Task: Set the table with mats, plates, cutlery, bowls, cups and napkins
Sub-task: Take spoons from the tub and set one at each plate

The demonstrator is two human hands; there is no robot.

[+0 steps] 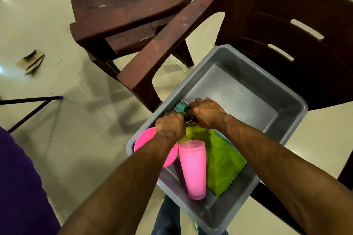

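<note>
The floor [57,30] is pale glossy tile; a scrap of cardboard [31,62] lies on it at far left. Two dark brown plastic chairs occupy the far half of the view: one chair [122,5] stands at far centre, and a second chair [286,25] at right carries a grey plastic tub [238,89] on its seat.

Inside the tub, at its near end, a green cloth [223,158] lies flat on the bottom. A stack of pink cups [193,168] lies on its side, touching the cloth's left edge. A pink plate [145,139] leans against the tub's left wall (partly hidden by the left forearm).

Both hands meet at the tub's left wall. The left hand [170,122] has its fingers curled down over a bundle there, and the right hand [206,112] grips a teal cloth [180,107] with a zigzag edge. Whether cutlery sits in the bundle cannot be told.
</note>
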